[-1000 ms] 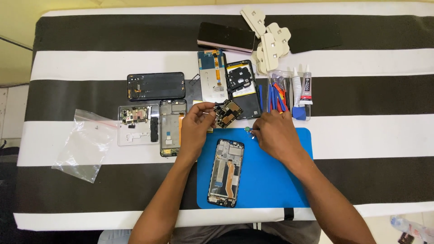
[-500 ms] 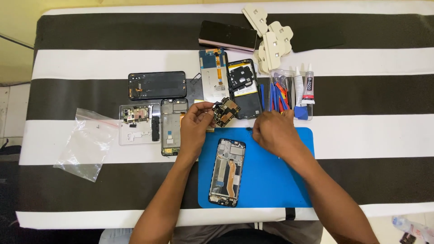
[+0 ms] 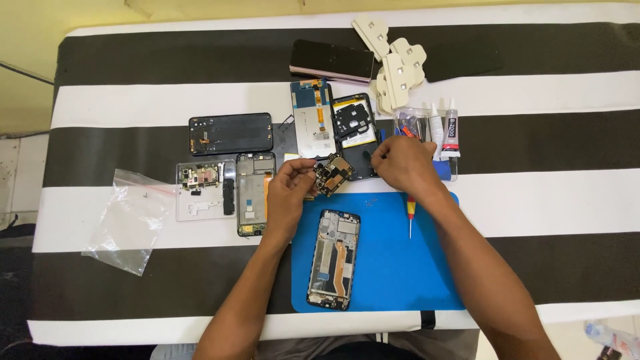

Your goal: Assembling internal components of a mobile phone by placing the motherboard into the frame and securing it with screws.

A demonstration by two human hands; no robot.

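Head view: right hand (image 3: 400,163) farther up now.

Mat (image 3: 400,280) at lower centre of desk (image 3: 567,207); phone frame (image 3: 334,260) on its left part, screwdriver (image 3: 411,215) on its upper right. Board (image 3: 333,175) just above mat. Bag (image 3: 127,220) far left. Glue tubes (image 3: 445,130) upper right.

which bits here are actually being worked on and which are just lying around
In hand:
- left hand holds small circuit board
- right hand beside it
- open phone frame on blue mat
- red screwdriver

Lying about:
- plastic bag
- glue tubes
- white clamps
- black back cover
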